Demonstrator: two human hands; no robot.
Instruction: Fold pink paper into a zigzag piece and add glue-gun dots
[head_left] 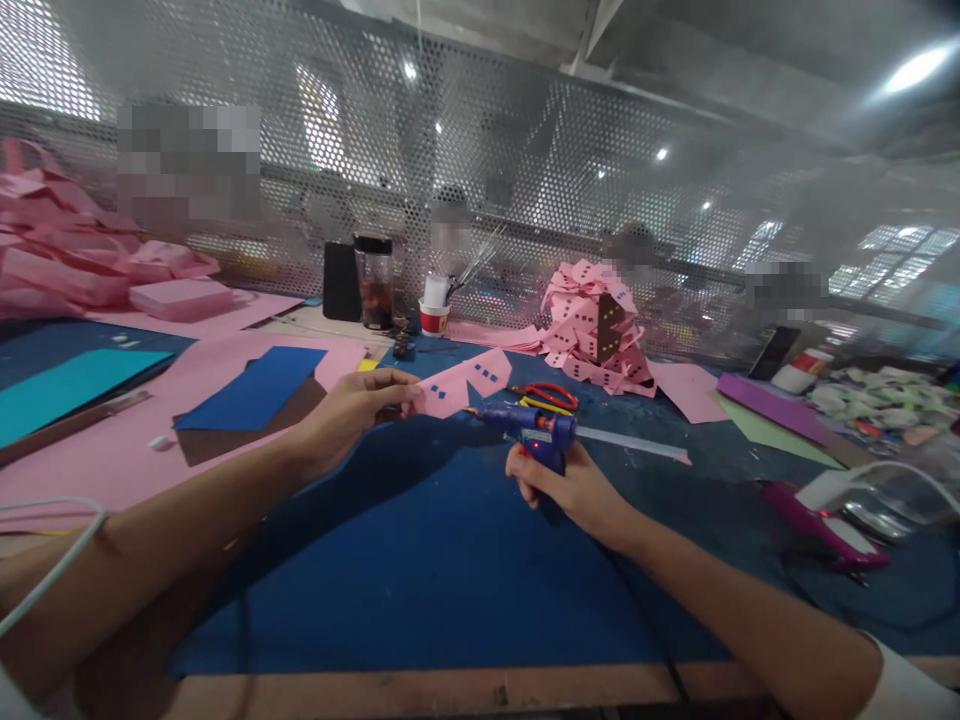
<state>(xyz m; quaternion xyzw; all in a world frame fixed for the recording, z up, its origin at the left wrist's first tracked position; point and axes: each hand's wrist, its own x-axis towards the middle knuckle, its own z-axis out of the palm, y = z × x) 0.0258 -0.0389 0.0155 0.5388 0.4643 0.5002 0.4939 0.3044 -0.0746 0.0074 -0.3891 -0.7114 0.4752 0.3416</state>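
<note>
Between its fingertips my left hand pinches one end of a pink foam piece that bears small dark blue squares and has a notch in its lower edge. My right hand is wrapped round the handle of a blue hot glue gun. A long translucent glue stick sticks out of the gun's back. The nozzle points left and lies close to the lower edge of the pink piece; whether it touches I cannot tell. Scissors with red and yellow handles lie just behind the gun.
A heap of pink dotted pieces stands at the back. Blue sheets and a large pink sheet lie left. A drink bottle and paper cup stand behind. At right is a magenta power strip with cables. A perforated metal screen borders the table.
</note>
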